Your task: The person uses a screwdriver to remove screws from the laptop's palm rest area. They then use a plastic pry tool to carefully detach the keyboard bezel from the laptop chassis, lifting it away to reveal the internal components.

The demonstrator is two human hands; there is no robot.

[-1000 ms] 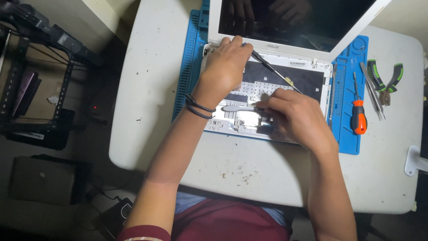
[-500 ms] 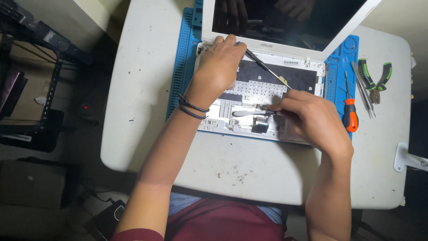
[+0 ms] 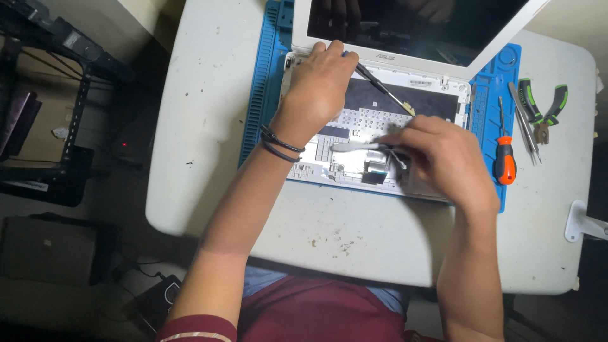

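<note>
A white laptop (image 3: pixel 443 85) lies open on a blue work mat (image 3: pixel 259 95), its keyboard partly lifted out and the dark screen tilted back. My left hand (image 3: pixel 320 85) rests on the laptop's far left corner and grips a thin dark-handled tool (image 3: pixel 383 88) whose tip points right across the bare black area. My right hand (image 3: pixel 443 155) sits on the near right part of the base, pinching a slim white pry tool (image 3: pixel 354 146) that lies across the keys.
The white table (image 3: pixel 202 139) holds an orange-handled screwdriver (image 3: pixel 505 158), tweezers (image 3: pixel 522 123) and green-handled pliers (image 3: pixel 544 111) at the right. A white clamp-like part (image 3: pixel 586 221) sits at the right edge. Dark racks and boxes (image 3: pixel 44 126) stand on the floor at left.
My right hand has slid a little to the right along the laptop's base with the white tool. My left hand stays on the far corner. The view has shifted slightly.
</note>
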